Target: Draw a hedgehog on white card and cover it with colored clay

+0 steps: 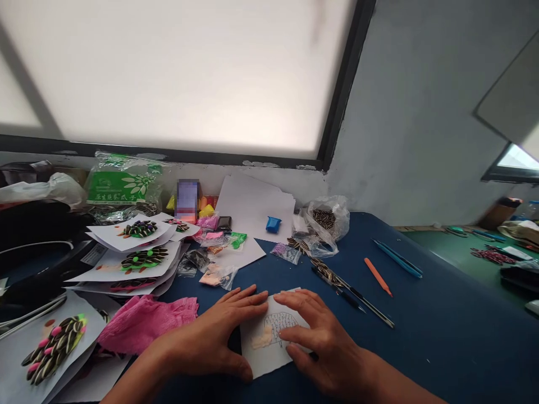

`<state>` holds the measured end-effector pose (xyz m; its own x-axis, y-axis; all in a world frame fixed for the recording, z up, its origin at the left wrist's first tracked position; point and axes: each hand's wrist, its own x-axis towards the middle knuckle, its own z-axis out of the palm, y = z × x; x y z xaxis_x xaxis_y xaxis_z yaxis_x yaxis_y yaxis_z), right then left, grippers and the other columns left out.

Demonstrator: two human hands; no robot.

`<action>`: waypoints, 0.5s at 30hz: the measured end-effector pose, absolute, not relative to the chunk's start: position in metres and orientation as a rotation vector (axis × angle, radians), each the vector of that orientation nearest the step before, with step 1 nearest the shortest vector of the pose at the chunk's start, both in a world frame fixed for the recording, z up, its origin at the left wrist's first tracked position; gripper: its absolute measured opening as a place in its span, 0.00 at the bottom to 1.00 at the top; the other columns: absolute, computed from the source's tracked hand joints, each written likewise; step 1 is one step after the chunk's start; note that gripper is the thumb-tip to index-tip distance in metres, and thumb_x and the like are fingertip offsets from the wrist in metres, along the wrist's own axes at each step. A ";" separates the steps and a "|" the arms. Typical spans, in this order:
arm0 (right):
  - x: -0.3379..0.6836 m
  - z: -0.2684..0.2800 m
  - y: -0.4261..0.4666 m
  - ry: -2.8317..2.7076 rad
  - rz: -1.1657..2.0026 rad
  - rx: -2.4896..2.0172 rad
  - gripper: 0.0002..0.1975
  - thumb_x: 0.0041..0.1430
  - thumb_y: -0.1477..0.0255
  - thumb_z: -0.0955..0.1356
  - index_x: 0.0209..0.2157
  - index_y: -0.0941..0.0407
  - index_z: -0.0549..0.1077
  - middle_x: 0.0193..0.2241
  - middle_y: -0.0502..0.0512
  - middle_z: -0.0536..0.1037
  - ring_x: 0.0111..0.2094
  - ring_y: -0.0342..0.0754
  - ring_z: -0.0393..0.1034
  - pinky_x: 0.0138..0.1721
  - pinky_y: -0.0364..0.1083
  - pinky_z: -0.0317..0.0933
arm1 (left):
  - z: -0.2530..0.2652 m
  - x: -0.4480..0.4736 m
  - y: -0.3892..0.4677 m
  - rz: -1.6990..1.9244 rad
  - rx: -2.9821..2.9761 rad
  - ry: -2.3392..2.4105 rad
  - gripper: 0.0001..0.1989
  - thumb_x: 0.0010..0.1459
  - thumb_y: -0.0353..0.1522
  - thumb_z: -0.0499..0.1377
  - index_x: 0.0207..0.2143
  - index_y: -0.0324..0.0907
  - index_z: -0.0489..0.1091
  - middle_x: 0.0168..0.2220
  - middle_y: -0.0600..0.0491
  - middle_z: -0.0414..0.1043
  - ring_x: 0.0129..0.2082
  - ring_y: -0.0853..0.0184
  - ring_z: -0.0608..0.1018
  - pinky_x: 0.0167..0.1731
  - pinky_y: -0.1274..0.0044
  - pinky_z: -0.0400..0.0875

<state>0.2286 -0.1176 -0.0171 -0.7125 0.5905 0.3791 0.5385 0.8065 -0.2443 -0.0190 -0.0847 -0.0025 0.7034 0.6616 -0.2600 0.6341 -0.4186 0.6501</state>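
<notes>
A small sheet of white paper (269,359) lies in front of me on the blue table. It bears a pen drawing (280,322) of a rounded, scale-patterned body, with peach-coloured clay (263,338) spread flat over its left end. My left hand (223,328) rests along the paper's left edge, fingers stretched out and thumb at the lower corner. Over the right side of the sheet is my right hand (320,339), fingers apart and slightly bent. Its index fingertip is at the top edge, and another fingertip touches the drawing near the clay. Neither hand holds anything.
Finished sheets with sunflower-seed figures (145,258) are stacked at left beside a pink cloth (147,322). Clay packets (219,275), a blue clay packet (273,224) and a bag of seeds (324,219) lie behind. Pens (357,300), an orange marker (378,276) and blue tweezers (398,258) lie right.
</notes>
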 end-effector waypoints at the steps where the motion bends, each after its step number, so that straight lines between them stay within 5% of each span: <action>1: 0.229 -0.019 -0.117 -2.555 0.153 -0.812 0.11 0.62 0.73 0.63 0.39 0.56 0.77 0.59 0.63 0.66 0.60 0.56 0.59 0.60 0.59 0.53 | -0.002 -0.019 -0.085 0.049 2.148 0.981 0.47 0.47 0.42 0.69 0.66 0.51 0.51 0.69 0.52 0.42 0.69 0.53 0.41 0.65 0.54 0.35; 15: 0.224 -0.014 -0.114 -2.747 0.179 -0.752 0.12 0.62 0.72 0.64 0.45 0.55 0.75 0.61 0.63 0.61 0.61 0.56 0.55 0.59 0.57 0.51 | -0.011 -0.018 -0.089 0.159 2.144 0.994 0.46 0.46 0.37 0.70 0.65 0.57 0.53 0.69 0.54 0.44 0.69 0.51 0.44 0.64 0.53 0.37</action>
<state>0.2242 -0.1144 -0.0139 -0.8227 0.5148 0.2411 0.4792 0.8562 -0.1930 -0.0177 -0.0890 -0.0115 0.6898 0.6990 -0.1885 0.6051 -0.4137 0.6803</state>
